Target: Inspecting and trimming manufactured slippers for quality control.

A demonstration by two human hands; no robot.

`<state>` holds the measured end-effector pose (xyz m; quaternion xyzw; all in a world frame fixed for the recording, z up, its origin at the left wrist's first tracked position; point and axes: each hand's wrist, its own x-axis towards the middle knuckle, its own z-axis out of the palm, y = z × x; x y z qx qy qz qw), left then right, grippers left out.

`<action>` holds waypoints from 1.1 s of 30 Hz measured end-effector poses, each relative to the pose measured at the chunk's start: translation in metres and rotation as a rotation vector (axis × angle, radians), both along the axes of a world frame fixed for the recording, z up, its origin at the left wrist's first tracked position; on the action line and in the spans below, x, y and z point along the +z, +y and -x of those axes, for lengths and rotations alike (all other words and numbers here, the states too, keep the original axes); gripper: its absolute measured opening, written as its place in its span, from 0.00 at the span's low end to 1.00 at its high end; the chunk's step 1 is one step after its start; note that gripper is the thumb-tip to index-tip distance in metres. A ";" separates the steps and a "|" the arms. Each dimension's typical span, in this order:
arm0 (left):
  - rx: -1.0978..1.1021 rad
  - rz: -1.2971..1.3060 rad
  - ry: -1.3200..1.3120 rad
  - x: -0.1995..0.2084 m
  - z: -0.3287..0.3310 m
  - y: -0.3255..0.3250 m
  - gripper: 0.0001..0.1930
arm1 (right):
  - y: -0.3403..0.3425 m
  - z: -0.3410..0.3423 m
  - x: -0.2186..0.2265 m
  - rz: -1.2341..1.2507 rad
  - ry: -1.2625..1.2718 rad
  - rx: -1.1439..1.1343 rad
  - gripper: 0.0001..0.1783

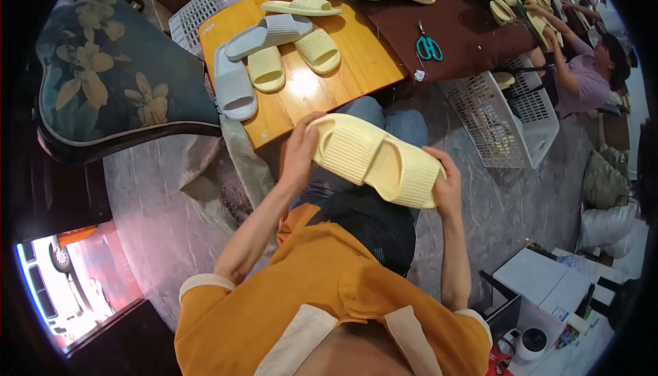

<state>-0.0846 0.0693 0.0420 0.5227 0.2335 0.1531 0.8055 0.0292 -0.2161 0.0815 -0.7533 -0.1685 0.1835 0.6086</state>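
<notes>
Over my lap I hold a pair of pale yellow slide slippers [353,148] with ribbed straps, laid end to end and pressed together. My left hand [299,151] is closed on their left end, fingers partly hidden behind it. At the opposite end my right hand [448,187] grips the other slipper, its thumb along the edge. Beyond them, on the orange wooden table [367,78], lie several yellow slippers [318,52] and grey slippers [236,88], the grey ones at its left edge. Teal-handled scissors [429,47] rest on the dark red cloth to the right.
A dark chair with a floral pattern [103,67] stands at the left. White plastic baskets [490,129] sit on the floor at the right, near a person in a purple top [582,85] handling slippers. A white cabinet [538,276] with a kettle-like vessel [531,342] is at the lower right.
</notes>
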 end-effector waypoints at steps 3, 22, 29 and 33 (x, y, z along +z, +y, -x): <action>0.049 0.032 -0.009 0.007 -0.009 -0.009 0.15 | 0.009 0.013 -0.014 -0.102 -0.055 -0.069 0.17; -0.084 -1.701 0.632 -0.086 -0.151 0.278 0.21 | -0.040 -0.035 -0.040 -0.177 0.431 -0.250 0.26; -0.232 -1.268 0.282 -0.135 -0.175 0.264 0.35 | -0.052 -0.089 -0.022 -0.123 0.602 -0.398 0.21; -0.341 -1.040 0.268 -0.131 -0.205 0.237 0.40 | -0.020 -0.298 0.053 -0.414 0.245 -0.304 0.23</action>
